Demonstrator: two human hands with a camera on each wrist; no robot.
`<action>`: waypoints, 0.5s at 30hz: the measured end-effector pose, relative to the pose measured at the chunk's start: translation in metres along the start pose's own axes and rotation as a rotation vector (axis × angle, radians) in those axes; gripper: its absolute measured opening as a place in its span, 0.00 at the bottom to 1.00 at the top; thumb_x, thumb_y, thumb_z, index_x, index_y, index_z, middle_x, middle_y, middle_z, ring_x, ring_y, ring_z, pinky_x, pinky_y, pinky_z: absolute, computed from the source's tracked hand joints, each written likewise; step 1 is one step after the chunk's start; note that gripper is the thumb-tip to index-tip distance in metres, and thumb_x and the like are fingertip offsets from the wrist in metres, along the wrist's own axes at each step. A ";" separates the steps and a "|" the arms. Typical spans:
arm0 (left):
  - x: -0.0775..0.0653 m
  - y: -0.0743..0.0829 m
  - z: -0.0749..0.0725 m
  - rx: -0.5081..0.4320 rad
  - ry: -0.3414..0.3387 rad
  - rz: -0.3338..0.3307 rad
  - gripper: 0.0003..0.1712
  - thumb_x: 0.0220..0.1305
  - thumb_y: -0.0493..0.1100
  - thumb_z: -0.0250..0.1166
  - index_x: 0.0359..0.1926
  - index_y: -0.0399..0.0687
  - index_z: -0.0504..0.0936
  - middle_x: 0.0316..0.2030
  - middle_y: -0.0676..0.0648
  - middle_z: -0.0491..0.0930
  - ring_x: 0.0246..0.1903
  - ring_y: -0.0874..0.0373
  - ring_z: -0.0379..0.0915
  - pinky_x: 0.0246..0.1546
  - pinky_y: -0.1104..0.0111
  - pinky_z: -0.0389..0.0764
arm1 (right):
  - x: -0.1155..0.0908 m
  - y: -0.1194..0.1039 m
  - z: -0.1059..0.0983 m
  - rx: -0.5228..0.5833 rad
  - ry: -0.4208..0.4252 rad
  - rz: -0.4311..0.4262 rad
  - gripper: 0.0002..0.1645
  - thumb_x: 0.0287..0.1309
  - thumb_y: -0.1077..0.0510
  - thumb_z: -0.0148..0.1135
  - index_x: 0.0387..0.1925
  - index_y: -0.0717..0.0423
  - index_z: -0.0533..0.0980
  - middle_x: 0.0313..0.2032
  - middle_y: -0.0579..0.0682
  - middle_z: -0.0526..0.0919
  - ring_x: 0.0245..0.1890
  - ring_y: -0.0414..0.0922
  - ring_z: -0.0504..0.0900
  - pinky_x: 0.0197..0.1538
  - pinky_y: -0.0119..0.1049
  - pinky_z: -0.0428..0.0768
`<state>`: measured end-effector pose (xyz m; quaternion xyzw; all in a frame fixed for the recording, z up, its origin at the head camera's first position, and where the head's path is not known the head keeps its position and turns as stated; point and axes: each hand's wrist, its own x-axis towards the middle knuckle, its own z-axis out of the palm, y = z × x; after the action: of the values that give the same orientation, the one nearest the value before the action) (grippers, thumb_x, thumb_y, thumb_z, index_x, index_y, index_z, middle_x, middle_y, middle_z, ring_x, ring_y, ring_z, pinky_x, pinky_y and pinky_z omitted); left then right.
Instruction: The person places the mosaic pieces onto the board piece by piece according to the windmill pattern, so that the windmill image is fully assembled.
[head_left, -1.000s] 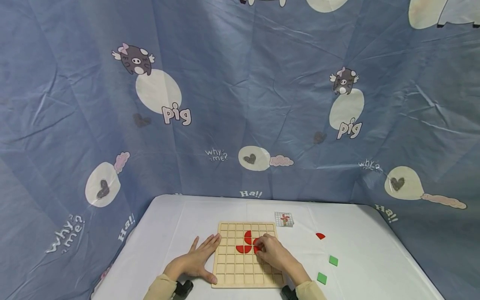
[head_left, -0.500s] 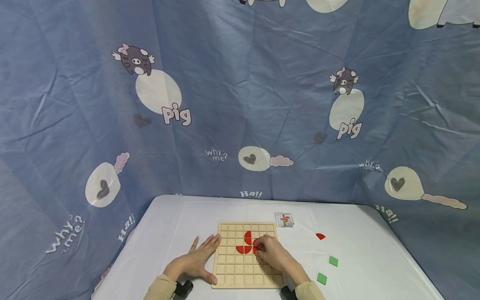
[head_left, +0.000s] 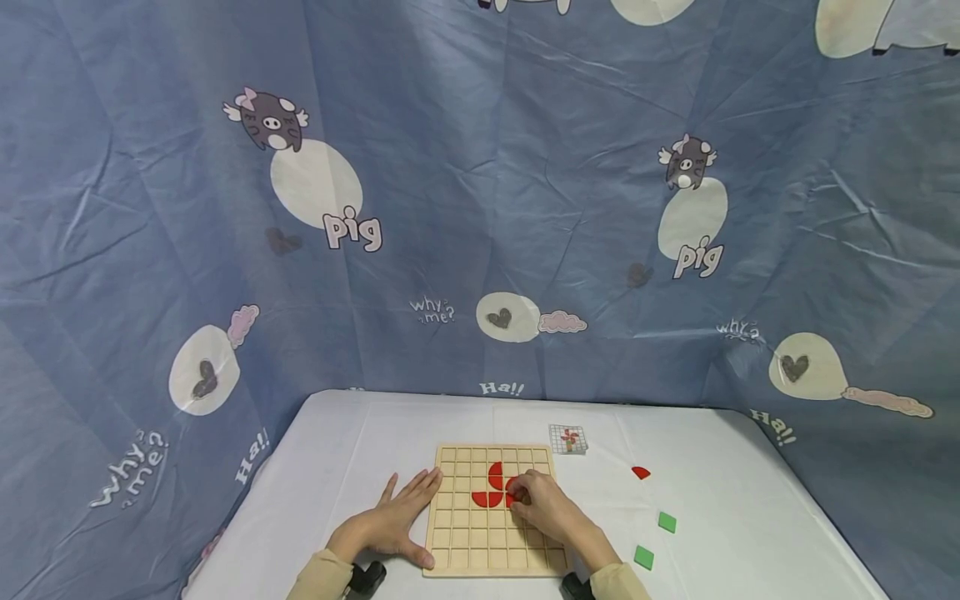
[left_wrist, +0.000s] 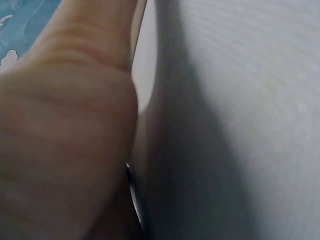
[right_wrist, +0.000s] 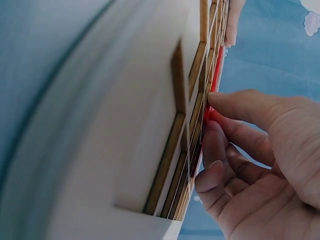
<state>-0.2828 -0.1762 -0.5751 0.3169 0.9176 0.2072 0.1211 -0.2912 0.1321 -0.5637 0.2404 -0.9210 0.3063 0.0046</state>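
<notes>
A square wooden grid board (head_left: 478,538) lies on the white table. My left hand (head_left: 393,520) rests at its left edge with fingers spread, fingertips and thumb touching the rim. Over the board's right half, my right hand (head_left: 553,508) pinches a red quarter-circle piece (right_wrist: 207,113) between thumb and forefinger, down at the grid. The fingers partly hide that piece from the head view. Left of it, more red quarter-circle pieces (head_left: 487,499) sit in the grid cells. The left wrist view shows mostly palm and white cloth.
A small printed pattern card (head_left: 568,439) lies behind the board's far right corner. To the right are a loose red quarter-circle (head_left: 641,472) and two green parallelogram pieces (head_left: 667,522). A blue patterned curtain (head_left: 450,208) hangs behind and beside the table.
</notes>
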 end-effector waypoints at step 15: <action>0.002 -0.002 0.002 -0.004 0.005 -0.014 0.75 0.39 0.71 0.73 0.76 0.43 0.40 0.77 0.42 0.37 0.76 0.41 0.32 0.68 0.34 0.26 | -0.011 0.020 -0.030 0.029 0.079 0.012 0.05 0.59 0.61 0.65 0.37 0.57 0.79 0.33 0.44 0.78 0.30 0.32 0.73 0.30 0.26 0.77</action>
<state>-0.2846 -0.1763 -0.5783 0.3099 0.9196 0.2091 0.1211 -0.2943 0.1679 -0.5521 0.2225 -0.9170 0.3291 0.0357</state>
